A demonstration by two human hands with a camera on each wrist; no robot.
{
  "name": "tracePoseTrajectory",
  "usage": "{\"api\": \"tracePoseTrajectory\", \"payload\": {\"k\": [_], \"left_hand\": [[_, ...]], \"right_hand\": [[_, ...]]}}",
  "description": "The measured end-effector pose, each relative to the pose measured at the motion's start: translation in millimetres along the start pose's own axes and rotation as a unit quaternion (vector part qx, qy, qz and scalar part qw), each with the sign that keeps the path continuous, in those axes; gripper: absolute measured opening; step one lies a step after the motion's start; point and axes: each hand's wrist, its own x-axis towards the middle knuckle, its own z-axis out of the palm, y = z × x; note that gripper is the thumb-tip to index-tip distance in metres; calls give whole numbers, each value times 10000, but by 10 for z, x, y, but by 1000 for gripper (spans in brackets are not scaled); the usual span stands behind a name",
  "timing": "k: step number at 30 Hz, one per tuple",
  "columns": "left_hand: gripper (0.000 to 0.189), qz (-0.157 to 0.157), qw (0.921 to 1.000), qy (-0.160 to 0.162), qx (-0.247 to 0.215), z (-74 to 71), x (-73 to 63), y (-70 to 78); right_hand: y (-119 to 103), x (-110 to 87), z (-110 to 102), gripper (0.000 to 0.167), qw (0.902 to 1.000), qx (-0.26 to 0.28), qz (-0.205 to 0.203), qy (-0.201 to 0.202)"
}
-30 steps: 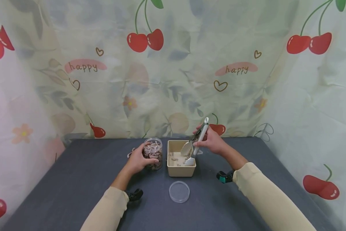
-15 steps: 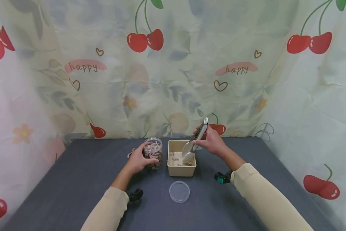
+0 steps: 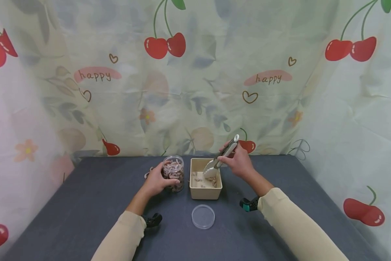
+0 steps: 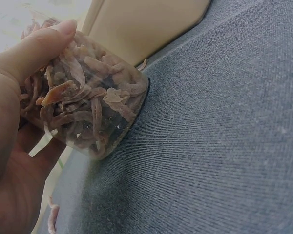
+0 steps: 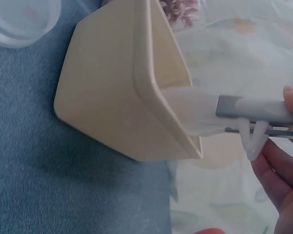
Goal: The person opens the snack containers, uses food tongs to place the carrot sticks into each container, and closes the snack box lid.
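Note:
In the head view my left hand (image 3: 156, 181) grips a clear round jar (image 3: 177, 175) full of brownish, dried-looking strips (image 4: 95, 92), thumb and fingers around its side. The jar stands open-topped on the table. My right hand (image 3: 241, 162) holds a pair of kitchen tongs (image 3: 228, 149) with white tips and grey metal arms. Those tips (image 3: 211, 169) dip inside a beige rectangular bin (image 3: 206, 194), close together. Several strips (image 3: 212, 179) lie on the bin's floor. In the right wrist view the bin's wall (image 5: 102, 83) hides the lower end of the tongs.
A clear round lid (image 3: 203, 216) lies flat in front of the bin. Some loose strips (image 4: 53, 217) rest on the dark cloth-covered table (image 3: 94, 203) beyond my left hand. A printed curtain (image 3: 195, 90) hangs along the back and sides.
The tongs' tips, spread apart a second ago, have come together and moved up toward the back of the bin. My right forearm has shifted slightly left. Left hand and jar stay put.

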Motion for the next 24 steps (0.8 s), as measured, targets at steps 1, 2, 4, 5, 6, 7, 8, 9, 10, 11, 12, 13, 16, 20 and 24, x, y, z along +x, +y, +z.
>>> {"api": "tracePoseTrajectory", "payload": {"k": [1, 2, 4, 5, 6, 7, 8, 9, 10, 11, 12, 13, 16, 20, 24], "left_hand": [[97, -6, 10000, -3, 5, 1, 1, 0], [97, -16, 10000, -1, 5, 2, 3, 0], [97, -29, 10000, 0, 10, 4, 7, -2], [97, -33, 10000, 2, 18, 5, 8, -4], [97, -29, 10000, 5, 31, 6, 10, -7], [96, -24, 10000, 4, 44, 7, 10, -9], [96, -21, 10000, 3, 46, 7, 10, -10], [96, -16, 10000, 1, 48, 8, 9, -10], [96, -13, 10000, 3, 46, 8, 7, -9], [97, -2, 10000, 5, 52, 8, 5, -9], [97, 1, 10000, 11, 54, 7, 5, -10], [97, -4, 10000, 13, 54, 6, 4, -11], [98, 11, 10000, 14, 51, 5, 5, -15], [98, 10, 10000, -3, 19, 3, 3, -11], [98, -48, 10000, -34, 2, 1, -4, -3]], "right_hand": [[3, 1, 4, 45, 9998, 169, 30, 42], [9, 5, 11, 45, 9994, 341, 55, 75], [26, 12, 32, 46, 9982, 593, 38, 102], [36, 15, 44, 46, 9975, 690, 39, 109], [45, 15, 58, 46, 9971, 756, 29, 106], [52, 14, 72, 46, 9968, 798, 30, 100], [55, 10, 84, 46, 9965, 828, 39, 93], [49, 1, 97, 46, 9964, 846, 55, 97], [41, -10, 108, 46, 9962, 860, 62, 104], [18, -26, 113, 46, 9960, 885, 68, 114], [-13, -45, 116, 46, 9958, 906, 73, 116], [-48, -66, 117, 45, 9956, 921, 77, 127], [-176, -136, 106, 42, 9955, 922, 91, 172], [-294, -192, 95, 38, 9964, 793, 122, 265], [-196, -155, 121, 40, 9956, 830, 136, 409]]}}
